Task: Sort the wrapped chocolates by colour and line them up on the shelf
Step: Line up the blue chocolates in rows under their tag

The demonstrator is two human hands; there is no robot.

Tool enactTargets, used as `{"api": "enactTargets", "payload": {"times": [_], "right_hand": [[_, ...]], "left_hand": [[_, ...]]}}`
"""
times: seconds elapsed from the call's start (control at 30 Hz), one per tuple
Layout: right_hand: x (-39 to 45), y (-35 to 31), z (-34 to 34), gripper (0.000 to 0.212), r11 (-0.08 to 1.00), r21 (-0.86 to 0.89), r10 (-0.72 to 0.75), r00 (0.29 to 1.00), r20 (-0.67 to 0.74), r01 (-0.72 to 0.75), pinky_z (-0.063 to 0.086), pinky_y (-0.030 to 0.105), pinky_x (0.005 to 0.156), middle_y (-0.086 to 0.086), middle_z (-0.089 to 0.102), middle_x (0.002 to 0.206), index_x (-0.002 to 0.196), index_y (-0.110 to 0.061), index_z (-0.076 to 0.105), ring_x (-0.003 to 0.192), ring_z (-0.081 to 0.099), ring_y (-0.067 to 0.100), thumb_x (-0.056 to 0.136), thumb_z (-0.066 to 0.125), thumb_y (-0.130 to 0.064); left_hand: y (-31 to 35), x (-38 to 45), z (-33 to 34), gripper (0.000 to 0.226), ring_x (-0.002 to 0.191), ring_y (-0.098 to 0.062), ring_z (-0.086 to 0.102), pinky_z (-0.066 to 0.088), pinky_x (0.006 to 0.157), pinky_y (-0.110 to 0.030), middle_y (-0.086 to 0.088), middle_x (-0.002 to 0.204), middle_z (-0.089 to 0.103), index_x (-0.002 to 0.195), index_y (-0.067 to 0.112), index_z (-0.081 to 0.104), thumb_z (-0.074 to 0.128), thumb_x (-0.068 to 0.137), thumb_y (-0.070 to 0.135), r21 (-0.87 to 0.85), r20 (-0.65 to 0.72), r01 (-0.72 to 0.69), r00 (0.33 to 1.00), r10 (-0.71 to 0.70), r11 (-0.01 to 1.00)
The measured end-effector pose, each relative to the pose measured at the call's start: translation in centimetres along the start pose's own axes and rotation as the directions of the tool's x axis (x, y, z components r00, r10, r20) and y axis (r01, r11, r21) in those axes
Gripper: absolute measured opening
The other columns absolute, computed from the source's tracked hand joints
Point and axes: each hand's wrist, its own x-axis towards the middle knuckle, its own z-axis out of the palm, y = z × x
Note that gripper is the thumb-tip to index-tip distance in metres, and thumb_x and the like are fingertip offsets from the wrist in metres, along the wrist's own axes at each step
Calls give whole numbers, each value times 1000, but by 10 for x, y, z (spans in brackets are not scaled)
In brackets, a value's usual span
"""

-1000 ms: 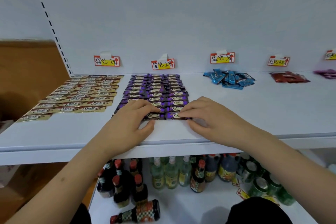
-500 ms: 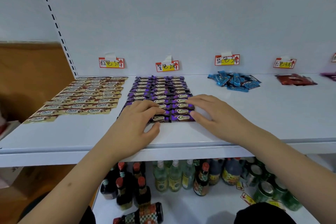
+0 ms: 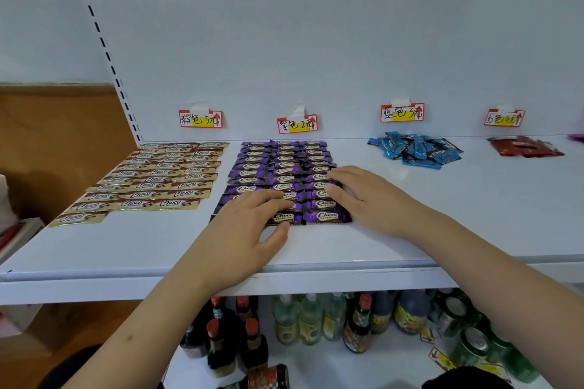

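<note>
Two hands are laid on the purple chocolates (image 3: 281, 174), which are lined up in three columns at the middle of the white shelf (image 3: 442, 230). The left hand (image 3: 243, 237) is spread flat, palm down, its straight fingers resting on the front left wrappers and its thumb set against the near edge of the front row. The right hand (image 3: 369, 199) is likewise flat, fingers loosely extended and pressed against the right side of the block; nothing is pinched or lifted by either hand. The wrappers are seen to be glossy, flat and oblong, with crimped ends and a white "Choco" mark. Both forearms are stretched forward from the lower corners over the shelf's front lip. To the left, gold chocolates (image 3: 158, 180) are set out in neat rows. To the right, blue chocolates (image 3: 414, 151) are heaped loosely, and beyond them red chocolates (image 3: 524, 148) lie in a pile. Handwritten price tags (image 3: 297, 124) are taped to the back panel above each group.
</note>
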Motion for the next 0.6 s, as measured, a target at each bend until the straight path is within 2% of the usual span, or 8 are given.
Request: {"api": "enactTargets", "payload": {"times": [0.17, 0.23, 0.3, 0.37, 0.47, 0.6], "right_hand": [[17, 4, 0, 59, 1000, 13, 26, 999, -21, -25, 30, 28, 111, -1, 40, 150, 147, -18, 40, 133, 41, 14, 100, 31, -54], [23, 4, 3, 62, 1000, 13, 26, 1000, -12, -26, 30, 30, 113, -1, 38, 152, 148, -18, 38, 135, 39, 15, 100, 31, -56], [27, 3, 7, 62, 1000, 9, 17, 1000, -2, -17, 26, 28, 114, -1, 36, 154, 149, -19, 37, 138, 35, 14, 100, 30, -56], [28, 3, 10, 62, 1000, 6, 7, 1000, 11, -7, 21, 26, 115, -2, 32, 157, 150, -20, 36, 142, 30, 13, 100, 29, -55], [28, 6, 14, 62, 1000, 16, 6, 1000, -6, -6, 19, 27, 116, -3, 30, 158, 150, -21, 36, 144, 26, 12, 100, 28, -56], [26, 8, 14, 69, 998, 60, 14, 1000, 2, -14, 18, 29, 119, -5, 27, 159, 151, -22, 34, 145, 24, 10, 96, 25, -62]], "left_hand": [[1, 0, 0, 54, 135, -1, 32, 23, 114, -24, 18, 146, 41, 142, 33, 49, 33, 94, 54, 17, -25, 10, 1000, -10, 1000], [0, 1, 2, 58, 136, -4, 32, 24, 116, -29, 16, 146, 42, 140, 32, 50, 29, 93, 58, 33, -71, 47, 996, -44, 998], [-3, 4, 4, 59, 138, -9, 32, 25, 116, -33, 11, 147, 43, 139, 30, 51, 28, 93, 58, 50, -158, 150, 977, -141, 987], [-6, 7, 5, 51, 141, -15, 30, 25, 115, -36, 4, 150, 40, 141, 26, 50, 35, 99, 50, 49, -213, 271, 943, -255, 961], [-5, 11, 6, 52, 145, -17, 24, 21, 117, -35, 0, 156, 34, 146, 24, 44, 36, 101, 47, 35, -147, 350, 929, -341, 936], [-2, 14, 6, 51, 140, -17, 31, 24, 114, -31, 0, 150, 41, 144, 22, 46, 34, 102, 47, 64, -101, 336, 939, -329, 940]]}}
